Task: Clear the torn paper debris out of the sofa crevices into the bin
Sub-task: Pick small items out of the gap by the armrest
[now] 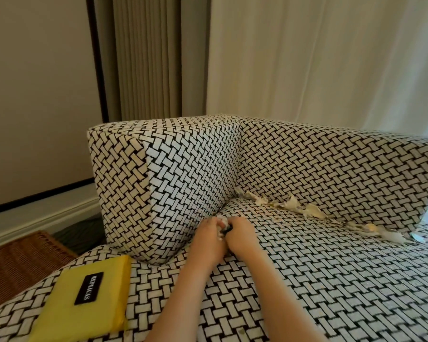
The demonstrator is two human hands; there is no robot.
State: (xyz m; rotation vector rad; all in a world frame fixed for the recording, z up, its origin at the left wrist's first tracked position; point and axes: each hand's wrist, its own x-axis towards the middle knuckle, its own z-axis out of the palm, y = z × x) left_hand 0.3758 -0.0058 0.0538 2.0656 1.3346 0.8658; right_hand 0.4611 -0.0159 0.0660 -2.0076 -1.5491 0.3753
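Torn paper debris (292,205) lying strung along the crevice btwn seat and backrest of the woven-pattern sofa (331,280), running from the corner by the armrest (173,183) out to the right, w/ more whitish scraps (386,233) near the backrest's right end. Both hands meeting at the seam where armrest joins seat, touching each other. Left hand (209,239) curling fingers around a small clump of white paper (221,222), pressing up against the armrest's base. Right hand (241,235) closing narrow, fingertips pinching at that same clump; something small and dark (227,229) showing btwn the hands, too blurred to identify. Forearms reaching in from bottom edge across the seat. Yellow pad (87,299) w/ a black label resting flat on the seat front, left of the arms, well apart from the hands. Wicker basket (17,262) sitting on the floor at far left, beside the sofa. Curtains (307,58) hanging behind the backrest.
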